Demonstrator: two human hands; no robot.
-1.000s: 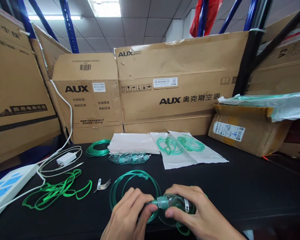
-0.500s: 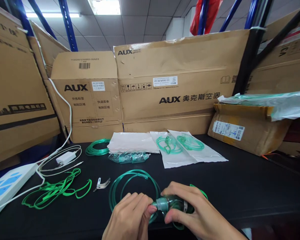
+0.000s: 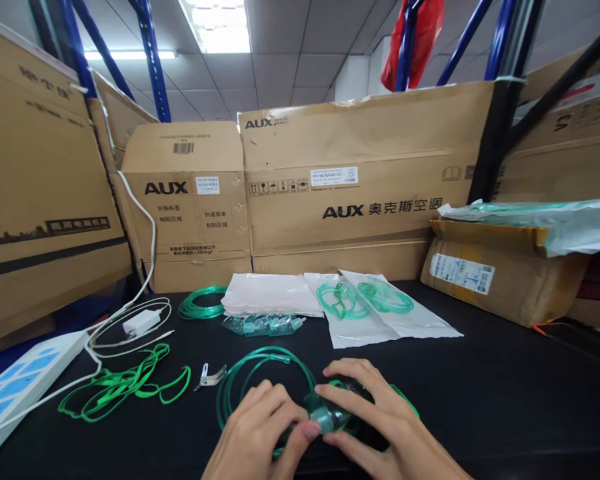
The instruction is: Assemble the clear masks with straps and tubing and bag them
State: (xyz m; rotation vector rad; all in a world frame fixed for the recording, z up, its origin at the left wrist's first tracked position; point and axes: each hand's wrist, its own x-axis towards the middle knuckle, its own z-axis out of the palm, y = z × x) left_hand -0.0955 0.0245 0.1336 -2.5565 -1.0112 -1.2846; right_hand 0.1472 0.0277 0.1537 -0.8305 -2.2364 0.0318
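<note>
Straps (image 3: pixel 134 385) lie left of the hands (image 3: pixel 265 423), with pouches (image 3: pixel 347 331) farther behind.

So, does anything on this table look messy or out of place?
Mildly: the plastic-wrapped package on the right-hand carton droops over its edge, and the green straps at left lie in a loose tangle. I see no spill.

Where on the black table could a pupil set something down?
Widest on the right, between right hand, bags and carton; smaller, front left, between straps and left hand. Crowded: left edge, with power strip and cable.
</note>
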